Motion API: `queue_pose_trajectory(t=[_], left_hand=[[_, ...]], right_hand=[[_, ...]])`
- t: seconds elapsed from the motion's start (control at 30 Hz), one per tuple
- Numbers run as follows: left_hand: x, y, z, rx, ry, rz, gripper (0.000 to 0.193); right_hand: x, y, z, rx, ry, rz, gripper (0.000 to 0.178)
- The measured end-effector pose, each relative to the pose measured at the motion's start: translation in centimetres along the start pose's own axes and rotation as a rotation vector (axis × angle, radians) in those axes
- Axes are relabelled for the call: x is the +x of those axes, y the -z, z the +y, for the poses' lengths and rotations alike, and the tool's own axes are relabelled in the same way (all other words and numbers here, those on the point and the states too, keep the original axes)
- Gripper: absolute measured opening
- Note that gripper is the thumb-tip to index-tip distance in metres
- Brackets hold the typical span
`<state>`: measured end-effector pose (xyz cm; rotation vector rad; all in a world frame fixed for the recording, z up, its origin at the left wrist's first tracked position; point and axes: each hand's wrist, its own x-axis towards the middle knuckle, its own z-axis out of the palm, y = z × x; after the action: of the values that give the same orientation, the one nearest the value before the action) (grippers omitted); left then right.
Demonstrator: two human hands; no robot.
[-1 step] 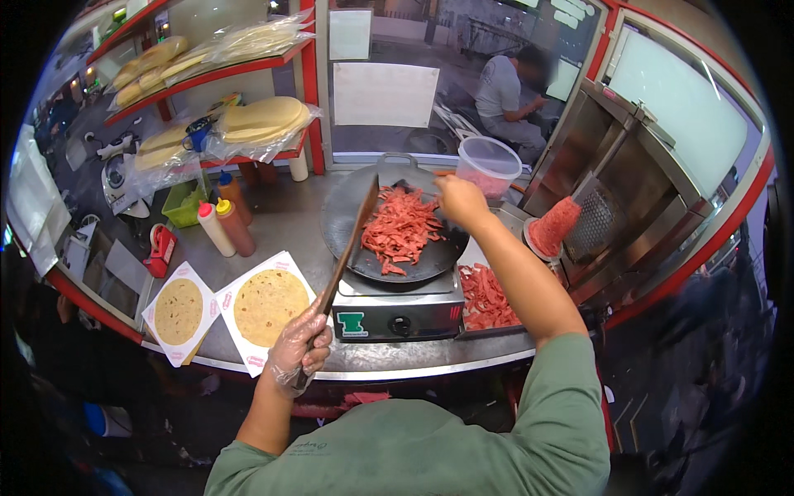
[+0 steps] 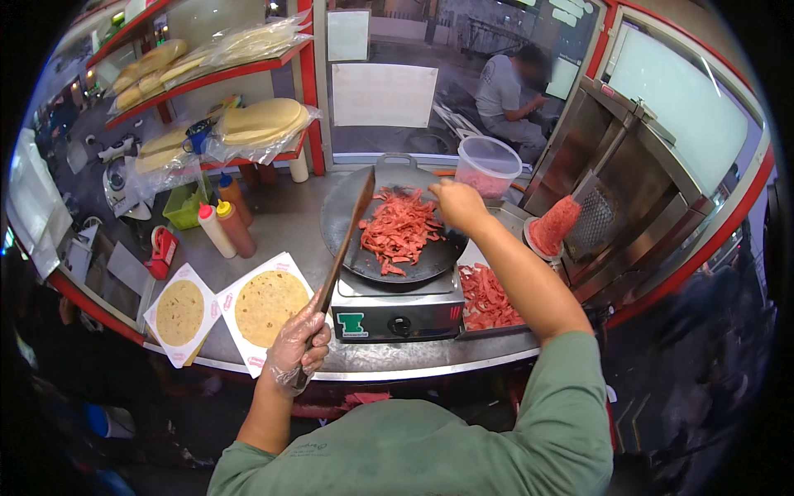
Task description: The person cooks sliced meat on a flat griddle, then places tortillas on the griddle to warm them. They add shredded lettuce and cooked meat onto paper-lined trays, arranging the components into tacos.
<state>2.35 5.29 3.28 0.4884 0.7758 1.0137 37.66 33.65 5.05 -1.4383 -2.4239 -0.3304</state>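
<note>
My left hand (image 2: 299, 347), in a clear plastic glove, is closed round the handle of a long knife (image 2: 351, 231). Its brownish blade slants up across the left side of a dark round griddle pan (image 2: 337, 194). Reddish meat strips (image 2: 399, 227) lie heaped in the middle of the pan. Over the pan's right side is my right hand (image 2: 460, 207), its fingers drawn together beside the heap; what they hold, if anything, is hidden. The pan sits on a steel burner (image 2: 397, 310) with a black knob.
Two flatbreads on paper (image 2: 270, 306) lie at left, near sauce bottles (image 2: 217, 230). Right of the burner stands a tray of meat strips (image 2: 488, 298), then a meat cone (image 2: 554, 227) by a vertical grill (image 2: 616, 174). Behind is a clear tub (image 2: 490, 161). Bagged breads (image 2: 265, 120) fill shelves.
My right hand has shifted slightly left and down over the pan. The knife's upper end has tipped a little to the left.
</note>
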Motion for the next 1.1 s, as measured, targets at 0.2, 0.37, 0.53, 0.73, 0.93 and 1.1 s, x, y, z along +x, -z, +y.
queue_pose_trajectory(t=[0.2,0.37,0.53,0.73,0.93,1.1], left_hand=[[3.8,3.3,1.8,0.331,-0.136,-0.018,0.065],[4.8,2.8,4.6,0.526,-0.044,0.029,0.068],[4.2,4.1,2.1,0.367,-0.024,-0.001,0.066],[4.8,-0.4,-0.6,0.148,0.058,-0.157,0.067],[0.0,1.8,5.2,0.213,-0.066,0.024,0.063],[-2.8,3.5,1.9,0.196,-0.021,0.122,0.063]], right_hand=[[-1.2,5.3,1.8,-0.121,0.013,0.188,0.025],[-3.8,4.3,4.1,-0.23,0.116,0.077,0.019],[-6.3,8.7,5.5,0.756,-0.638,-0.426,0.033],[-1.9,4.0,0.6,0.786,-0.539,-0.42,0.039],[-1.6,12.7,-5.4,-0.004,0.046,-0.058,0.033],[-6.9,12.4,3.6,0.305,-0.034,-0.373,0.037]])
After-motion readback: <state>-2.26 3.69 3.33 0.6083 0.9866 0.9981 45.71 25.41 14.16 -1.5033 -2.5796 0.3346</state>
